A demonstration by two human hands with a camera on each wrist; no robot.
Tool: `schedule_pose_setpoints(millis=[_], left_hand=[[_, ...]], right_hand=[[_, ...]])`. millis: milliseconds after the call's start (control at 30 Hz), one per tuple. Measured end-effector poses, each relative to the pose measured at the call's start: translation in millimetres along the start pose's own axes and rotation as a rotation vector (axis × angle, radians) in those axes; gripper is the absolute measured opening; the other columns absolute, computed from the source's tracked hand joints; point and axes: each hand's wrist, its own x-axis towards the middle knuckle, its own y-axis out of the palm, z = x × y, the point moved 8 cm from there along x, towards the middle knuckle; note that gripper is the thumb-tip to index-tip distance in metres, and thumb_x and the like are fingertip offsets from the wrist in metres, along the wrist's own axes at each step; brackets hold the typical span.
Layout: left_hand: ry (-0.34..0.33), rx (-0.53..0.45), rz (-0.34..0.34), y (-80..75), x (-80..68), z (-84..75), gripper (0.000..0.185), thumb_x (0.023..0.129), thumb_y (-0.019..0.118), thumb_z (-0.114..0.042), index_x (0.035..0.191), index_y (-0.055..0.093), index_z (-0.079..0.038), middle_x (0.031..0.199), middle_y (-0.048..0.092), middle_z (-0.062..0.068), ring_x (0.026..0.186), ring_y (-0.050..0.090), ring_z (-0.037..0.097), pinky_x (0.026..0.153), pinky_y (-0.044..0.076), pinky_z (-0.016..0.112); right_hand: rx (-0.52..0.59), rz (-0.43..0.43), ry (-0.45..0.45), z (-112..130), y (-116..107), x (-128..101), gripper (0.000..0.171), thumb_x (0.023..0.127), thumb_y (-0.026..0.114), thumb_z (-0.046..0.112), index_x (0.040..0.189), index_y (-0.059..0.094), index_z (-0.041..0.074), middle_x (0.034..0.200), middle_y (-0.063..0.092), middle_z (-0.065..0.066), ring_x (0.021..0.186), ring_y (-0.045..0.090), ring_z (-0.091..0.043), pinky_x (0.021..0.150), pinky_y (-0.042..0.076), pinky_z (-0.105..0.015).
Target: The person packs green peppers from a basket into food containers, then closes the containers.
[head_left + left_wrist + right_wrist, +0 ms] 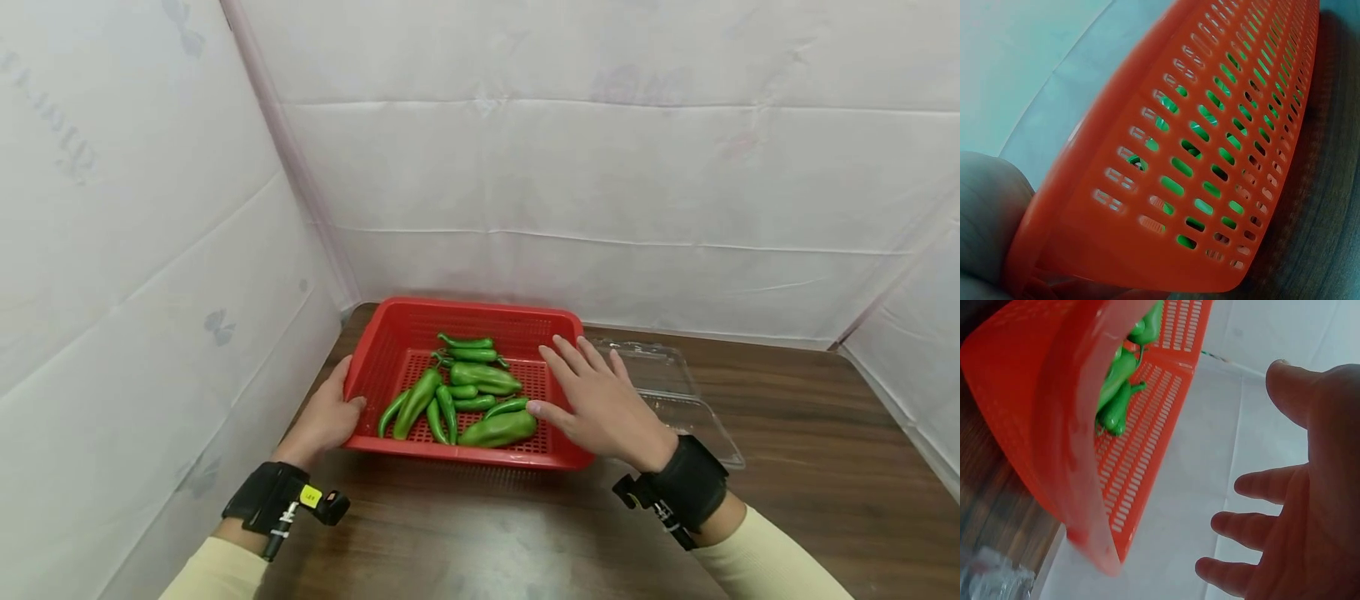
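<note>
You can reach into the red basket [480, 307] from above; the green peppers [486, 377] crowd the middle of its floor. Your left hand [328, 415] occupies the left rim, with the white side sheet [217, 275] near beyond it. Your right hand [602, 407] spreads above the right rim. The back sheet [600, 183] closes off the far side, and a clear plastic container [670, 371] obstructs the table [450, 533] just right. You have room along the near side.

Glossy plastic basket [480, 307], smooth shiny peppers [486, 377], sheeny wood-grain table [802, 425]
</note>
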Motion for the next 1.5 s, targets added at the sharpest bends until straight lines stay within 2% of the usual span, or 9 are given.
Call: schedule_pose_setpoints(millis=[200,500,767,1033,1300,1500], left_hand=[[-0.010,0.001,0.003,-0.3,0.5,0.2,0.079,0.104,0.048,-0.005,0.168,0.004,-0.011,0.151,0.046,0.026,0.124,0.055,0.041,0.098,0.056,0.054],[-0.027,0.010,0.003,0.5,0.7,0.3,0.076,0.105,0.044,-0.006,0.168,0.003,-0.010,0.152,0.045,0.026,0.127,0.054,0.040,0.103,0.051,0.055],[-0.021,0.012,-0.004,-0.3,1.2,-0.4,0.075,0.104,0.044,-0.006,0.168,0.005,-0.009,0.150,0.048,0.027,0.125,0.056,0.038,0.099,0.053,0.049],[-0.049,0.006,-0.003,1.9,0.3,1.7,0.076,0.104,0.045,-0.007,0.168,0.005,-0.010,0.154,0.045,0.026,0.130,0.053,0.040,0.107,0.048,0.058],[-0.036,0.005,-0.010,4.4,-1.5,-0.8,0.075,0.105,0.044,-0.007,0.168,0.005,-0.011,0.153,0.046,0.026,0.131,0.053,0.039,0.108,0.046,0.057],[-0.060,-0.012,-0.006,9.7,-2.1,-1.5,0.075,0.105,0.046,-0.008,0.168,0.005,-0.013,0.154,0.046,0.025,0.132,0.053,0.040,0.109,0.047,0.059]], right_hand=[[-0.020,0.036,-0.035,16.5,6.4,11.0,0.083,0.098,0.062,0.055,0.165,0.030,0.017,0.174,0.025,-0.011,0.162,0.015,-0.041,0.125,0.007,-0.072],[-0.034,0.074,-0.092,38.9,11.5,24.4,0.082,0.099,0.059,0.059,0.166,0.030,0.020,0.174,0.025,-0.010,0.162,0.015,-0.039,0.126,0.011,-0.069],[-0.049,0.134,-0.122,49.7,17.2,40.5,0.082,0.100,0.058,0.058,0.165,0.031,0.017,0.174,0.025,-0.011,0.162,0.016,-0.042,0.126,0.015,-0.069],[-0.083,0.213,-0.126,54.2,27.3,57.8,0.082,0.100,0.057,0.059,0.165,0.031,0.017,0.174,0.025,-0.011,0.161,0.018,-0.042,0.127,0.017,-0.066],[-0.134,0.283,-0.111,52.0,38.9,71.2,0.081,0.101,0.055,0.060,0.166,0.030,0.018,0.174,0.023,-0.011,0.161,0.019,-0.042,0.125,0.023,-0.065],[-0.175,0.320,-0.116,48.0,42.9,77.9,0.079,0.102,0.055,0.058,0.165,0.031,0.016,0.173,0.026,-0.013,0.159,0.024,-0.044,0.122,0.031,-0.063]])
